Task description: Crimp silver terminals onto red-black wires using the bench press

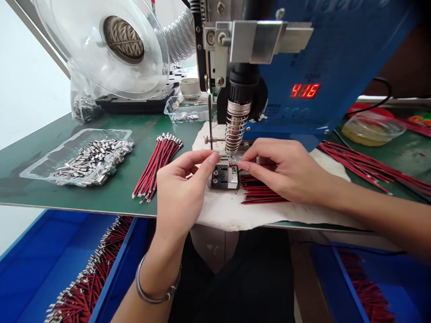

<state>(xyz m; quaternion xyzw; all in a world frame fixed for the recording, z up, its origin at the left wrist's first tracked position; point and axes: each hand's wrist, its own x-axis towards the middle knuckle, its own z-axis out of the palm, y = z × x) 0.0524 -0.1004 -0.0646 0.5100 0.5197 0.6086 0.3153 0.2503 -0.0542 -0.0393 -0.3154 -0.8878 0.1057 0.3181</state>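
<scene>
My left hand (183, 190) pinches at the left of a small black metal fixture (220, 176); what its fingertips hold is too small to make out. At the fixture's right side, my right hand (286, 168) has thumb and forefinger closed on a thin red and black wire (235, 164), whose end lies over the fixture. Directly above stands the spring-wrapped tip (235, 128) of a blue machine (296, 107). Under my right hand, a row of red and black wires (261, 195) rests on a white cloth (229, 215).
A clear tray of metal parts (94, 159) and a bundle of tipped wires (160, 163) lie left. Blue bins (111, 273) with wires stand below. A round clear shield (84, 49) rises at back left. More wires (367, 163) and a plastic tub (373, 128) are right.
</scene>
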